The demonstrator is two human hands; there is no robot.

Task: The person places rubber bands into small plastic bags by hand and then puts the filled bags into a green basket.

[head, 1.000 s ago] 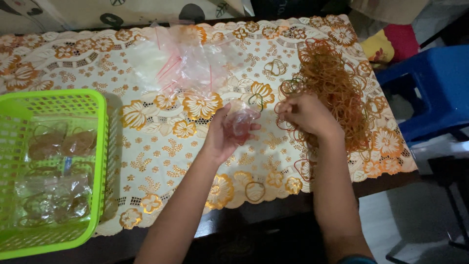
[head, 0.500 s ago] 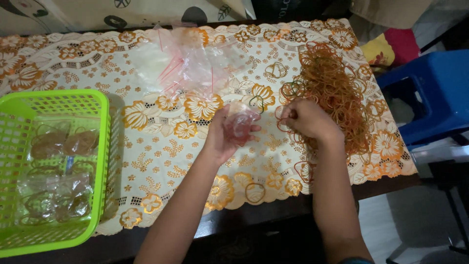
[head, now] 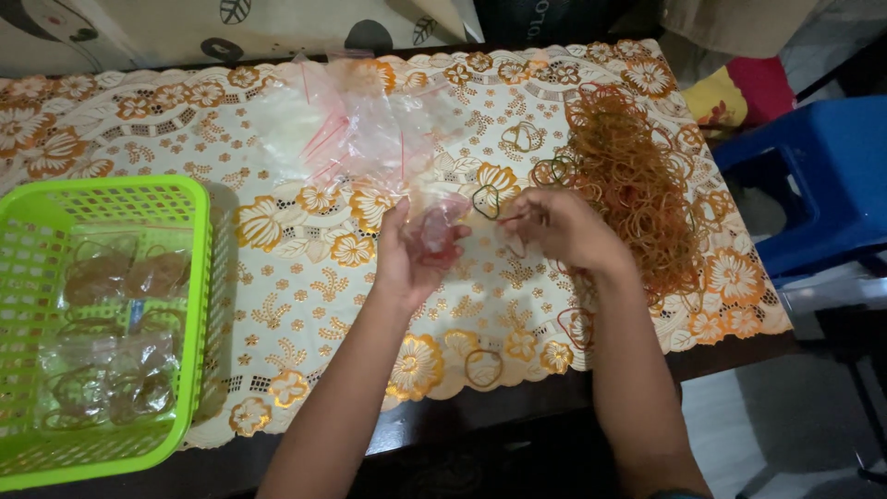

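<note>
Nearest the camera, two bare forearms reach up over the dark front edge of the surface (head: 480, 416), which is covered by a cream cloth (head: 305, 286) printed with orange and gold flowers. A single rubber band (head: 483, 368) lies flat on the cloth between the arms, close to that edge. The left hand (head: 416, 259) is raised just above the cloth, its grip curled round a small clear plastic bag (head: 436, 228) that stands up between thumb and fingers. Just beside it, the right hand (head: 564, 231) has its fingertips pinched together on a thin rubber band (head: 511, 220) pointing toward the bag; the band is partly hidden, so how much of it is held cannot be told. Another loose green band (head: 485, 200) lies on the cloth just beyond the bag. At the left, well apart from the hands, a lime green plastic basket (head: 199, 277) holds several clear packets of bands. Farther back, behind the left hand, a heap of empty clear bags with red strips (head: 360, 129) lies crumpled. To the right, beyond the right hand, a big tangled pile of orange-brown rubber bands (head: 637, 176) spreads toward the cloth's edge. Off the surface at the right stands a blue plastic stool (head: 822, 185).
</note>
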